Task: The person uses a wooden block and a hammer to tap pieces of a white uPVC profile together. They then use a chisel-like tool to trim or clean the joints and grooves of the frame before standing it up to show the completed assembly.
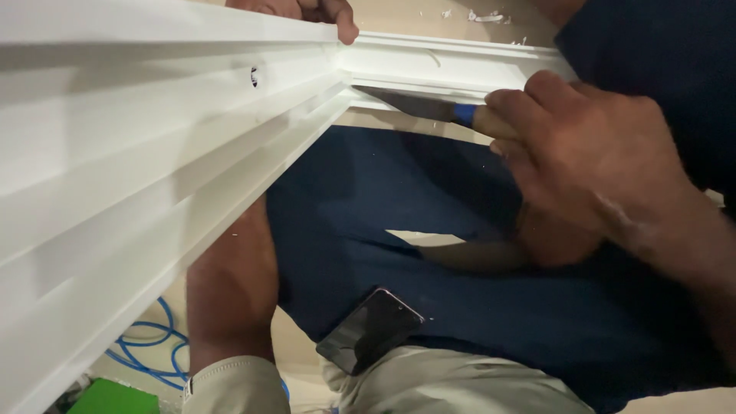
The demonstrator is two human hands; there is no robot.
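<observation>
Background: beige wall (399, 15) behind, white flecks on it; floor far below at lower left.
Moulding: white ribbed moulding (138, 153) runs from lower left up to a corner joint at top centre, meeting a second white length (452, 65) going right.
Left hand (307, 11): at top edge, mostly out of frame; fingertips curled over the moulding's top edge just left of the joint. Forearm passes up behind the moulding.
Right hand (567, 146): fingers pressed together, wrapped round a knife handle.
Knife (429, 107): dark blade, blue collar, wooden handle; tip touches the joint, blade lies along the lower edge of the right length.
Phone (369, 330): dark, sticking out of a light trouser pocket.
Floor: blue cable (149, 349) coiled, green box (111, 397) beside it.
</observation>
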